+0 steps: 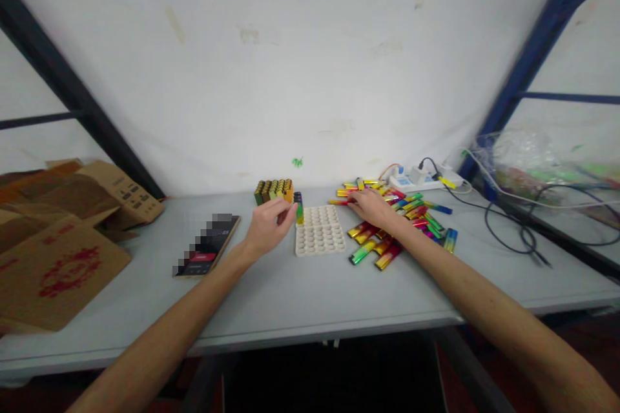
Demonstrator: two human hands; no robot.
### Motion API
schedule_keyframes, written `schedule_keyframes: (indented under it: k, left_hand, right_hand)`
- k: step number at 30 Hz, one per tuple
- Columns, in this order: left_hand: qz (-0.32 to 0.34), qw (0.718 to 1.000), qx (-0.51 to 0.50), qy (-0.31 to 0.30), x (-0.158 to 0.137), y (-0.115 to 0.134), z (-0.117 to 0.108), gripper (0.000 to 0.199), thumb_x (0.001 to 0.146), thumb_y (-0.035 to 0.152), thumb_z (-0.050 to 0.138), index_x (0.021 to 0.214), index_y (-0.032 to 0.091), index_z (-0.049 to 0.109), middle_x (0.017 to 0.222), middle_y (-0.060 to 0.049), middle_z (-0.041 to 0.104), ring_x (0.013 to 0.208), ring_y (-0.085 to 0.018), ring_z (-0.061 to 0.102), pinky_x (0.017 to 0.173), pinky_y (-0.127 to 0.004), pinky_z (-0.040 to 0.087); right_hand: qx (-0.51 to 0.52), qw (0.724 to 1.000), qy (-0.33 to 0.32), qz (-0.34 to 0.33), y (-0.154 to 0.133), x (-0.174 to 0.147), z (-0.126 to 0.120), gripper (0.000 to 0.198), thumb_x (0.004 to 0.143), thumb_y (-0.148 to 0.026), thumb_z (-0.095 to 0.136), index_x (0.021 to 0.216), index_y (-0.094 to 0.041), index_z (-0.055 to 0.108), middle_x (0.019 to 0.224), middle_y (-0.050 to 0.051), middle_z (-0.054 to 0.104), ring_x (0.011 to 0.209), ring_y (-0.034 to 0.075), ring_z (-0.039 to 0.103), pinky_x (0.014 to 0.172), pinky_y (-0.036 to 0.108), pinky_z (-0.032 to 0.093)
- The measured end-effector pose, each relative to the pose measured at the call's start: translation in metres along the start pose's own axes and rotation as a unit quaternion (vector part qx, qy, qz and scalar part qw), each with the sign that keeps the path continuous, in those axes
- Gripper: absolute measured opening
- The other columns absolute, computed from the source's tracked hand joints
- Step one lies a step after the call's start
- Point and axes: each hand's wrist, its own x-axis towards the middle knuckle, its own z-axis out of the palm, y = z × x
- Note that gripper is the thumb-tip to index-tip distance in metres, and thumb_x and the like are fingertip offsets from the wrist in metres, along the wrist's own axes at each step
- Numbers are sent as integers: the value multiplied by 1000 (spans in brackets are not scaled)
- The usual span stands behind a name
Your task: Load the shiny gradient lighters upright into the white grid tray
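My left hand (271,224) is closed, its thumb and fingertips at a shiny green-yellow lighter (299,211) with a dark top. That lighter stands upright at the far left corner of a white tray (320,251) with rows of round holes; whether its base sits in a hole I cannot tell. My right hand (372,206) reaches to the left side of a loose pile of metallic multicoloured lighters (365,250). Its fingers are pinched at the end of a red-gold lighter (338,202). Behind my left hand stands a tight block of upright lighters (274,190) with dark and gold tops.
A phone (208,248), partly pixelated, lies left of my left hand. Folded cardboard boxes (68,264) fill the left end of the table. At the back right are a white power strip (416,178), black cables (508,246) and clear plastic bags (523,158). Blue posts (518,64) frame the right side.
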Motion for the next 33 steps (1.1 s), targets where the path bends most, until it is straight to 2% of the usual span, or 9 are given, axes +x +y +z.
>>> schedule_keyframes:
  k: [3, 6, 12, 20, 22, 25, 28, 30, 33]
  left_hand:
    - [7, 1000, -3, -25, -2, 2, 3, 43, 102, 34, 48, 61, 20, 47, 59, 2, 46, 55, -12, 44, 58, -28, 36]
    - [12, 999, -12, -51, -4, 3, 7, 43, 101, 32, 48, 60, 20, 46, 57, 3, 45, 55, -11, 42, 58, -28, 34]
    - [3, 993, -34, -110, -7, 3, 11, 42, 99, 32, 48, 60, 19, 50, 58, 2, 49, 55, -11, 44, 57, -28, 34]
    - [0, 988, -48, -147, -8, 3, 14, 40, 99, 30, 48, 61, 19, 54, 59, 1, 51, 55, -12, 45, 57, -28, 34]
    - [7, 988, -46, -148, -8, 3, 15, 40, 99, 30, 48, 61, 19, 54, 59, 1, 51, 55, -12, 45, 57, -28, 34]
    - [9, 988, -41, -150, -8, 3, 15, 41, 100, 31, 48, 62, 18, 55, 59, 1, 51, 55, -12, 45, 56, -28, 33]
    - [4, 987, -39, -154, -8, 3, 15, 41, 100, 32, 48, 62, 18, 55, 59, 1, 52, 55, -12, 46, 56, -28, 33]
    - [2, 987, -38, -158, -8, 4, 15, 41, 100, 32, 48, 61, 19, 55, 58, 1, 52, 55, -12, 46, 56, -28, 33]
    - [1, 986, -39, -161, -8, 4, 16, 42, 100, 33, 47, 61, 19, 55, 58, 1, 52, 54, -12, 45, 56, -28, 33]
  right_hand:
    - [84, 996, 32, 9, -2, 0, -2, 21, 101, -23, 54, 105, -12, 72, 102, 16, 75, 95, 26, 70, 91, 39, 52]
    - [216, 974, 69, 26, 0, 0, 1, 17, 95, -23, 63, 107, -14, 72, 106, 12, 75, 91, 22, 71, 89, 37, 54]
    - [465, 872, 125, 89, 1, 1, 5, 36, 86, -34, 73, 117, -17, 66, 104, 10, 76, 101, 23, 72, 92, 41, 57]
    - [599, 783, 110, 125, -16, -2, -11, 48, 83, -48, 74, 122, -21, 64, 103, 7, 74, 81, 18, 72, 75, 36, 62]
    - [614, 775, 98, 116, -21, -2, -13, 50, 78, -46, 80, 119, -19, 68, 103, 8, 76, 85, 18, 72, 82, 38, 61]
    - [613, 782, 72, 86, -27, -3, -18, 48, 71, -43, 86, 110, -17, 75, 109, 11, 77, 101, 23, 72, 95, 40, 57]
    - [611, 787, 44, 79, -34, -6, -24, 47, 71, -46, 86, 106, -16, 78, 117, 12, 76, 103, 24, 71, 95, 39, 57]
    - [616, 784, 21, 74, -39, -9, -27, 45, 76, -52, 81, 103, -16, 78, 117, 12, 76, 95, 22, 73, 86, 35, 59]
    - [626, 777, -23, 63, -46, -12, -29, 47, 88, -62, 65, 103, -18, 71, 106, 9, 78, 66, 14, 69, 56, 24, 54]
